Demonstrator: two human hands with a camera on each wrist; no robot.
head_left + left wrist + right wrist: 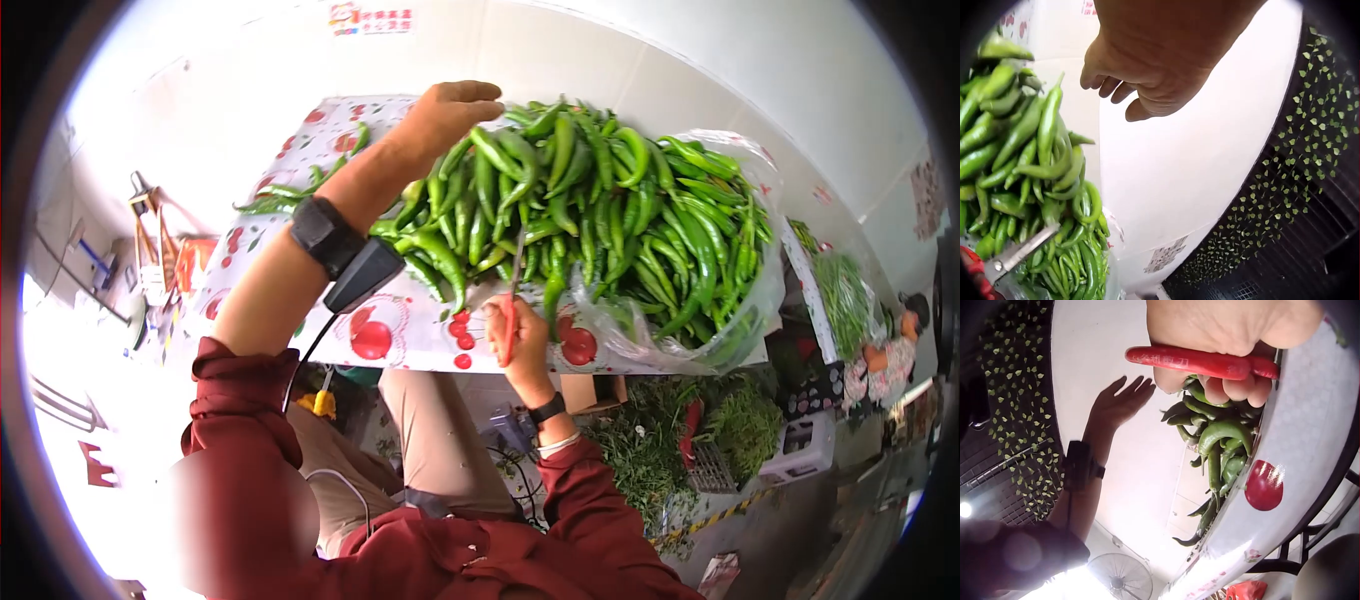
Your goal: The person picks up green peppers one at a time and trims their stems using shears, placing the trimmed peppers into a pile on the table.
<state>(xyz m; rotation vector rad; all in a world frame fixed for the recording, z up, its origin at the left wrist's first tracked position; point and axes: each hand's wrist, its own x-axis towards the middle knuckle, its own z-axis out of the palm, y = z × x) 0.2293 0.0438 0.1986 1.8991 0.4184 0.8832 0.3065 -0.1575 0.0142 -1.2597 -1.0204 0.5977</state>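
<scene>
A big heap of long green chili peppers [560, 180] covers the tabletop in front of me, its right part lying in a clear plastic bag [752, 335]. My left hand [455, 115] is raised at the heap's far left edge, fingers stretched out and nothing in them; the left wrist view shows the same hand [1154, 78] with the pale wall behind it. At the heap's near side, my right hand [522, 350] grips red-handled scissors [509, 330], blades pointing away from me toward the peppers. The red handle [1185, 359] crosses under the curled fingers in the right wrist view.
Several peppers [280, 198] lie apart on the left of the fruit-patterned tablecloth [250, 265]. Below the table stand a cardboard box [592, 392] and heaps of cut greenery [640, 460]. Another person [885, 365] is at the far right, beside bagged green produce [842, 295].
</scene>
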